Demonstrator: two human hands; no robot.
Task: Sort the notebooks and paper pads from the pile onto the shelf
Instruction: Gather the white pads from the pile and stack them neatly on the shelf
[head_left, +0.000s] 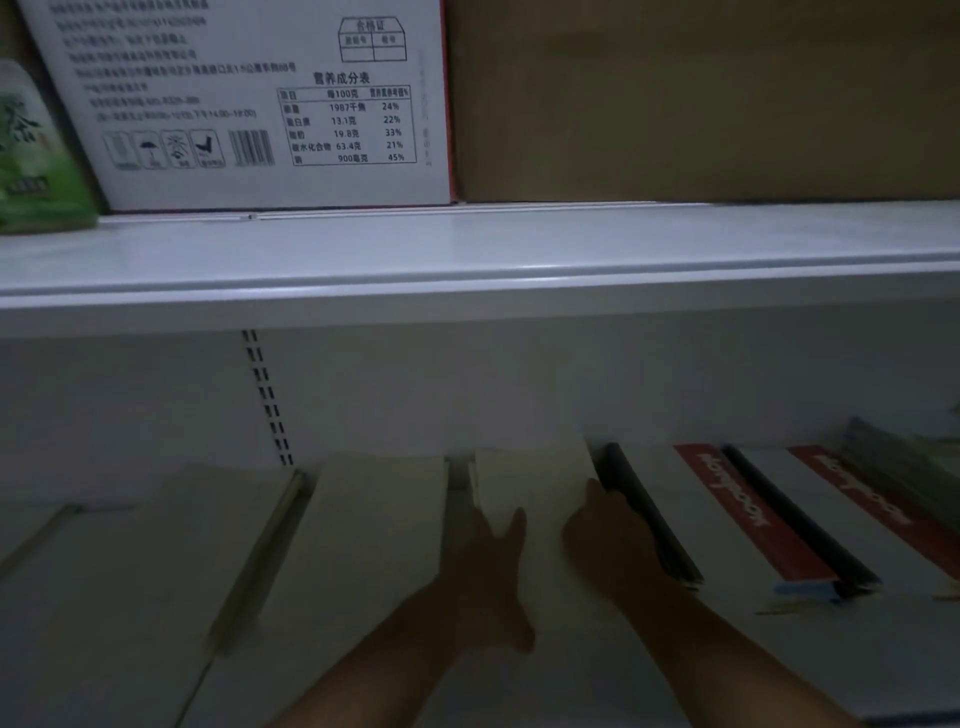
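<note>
Both hands lower centre of frame, flat on pale pad (535, 499): left hand (478, 577) fingers spread, right hand (608, 540) fingers extended; grasp unclear.

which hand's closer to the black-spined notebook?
Right. The right hand lies along the left edge of the black-spined notebook, seemingly touching its spine. The left hand rests on the cream pad, further left.

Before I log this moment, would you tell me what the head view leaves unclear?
- Whether the left hand and right hand grip the cream pad or just rest on it: dim light and blur.
- The red-banded notebook: its lettering is blurred.
- The stack at far right: cut off by the edge.
- The pile: out of view.
</note>
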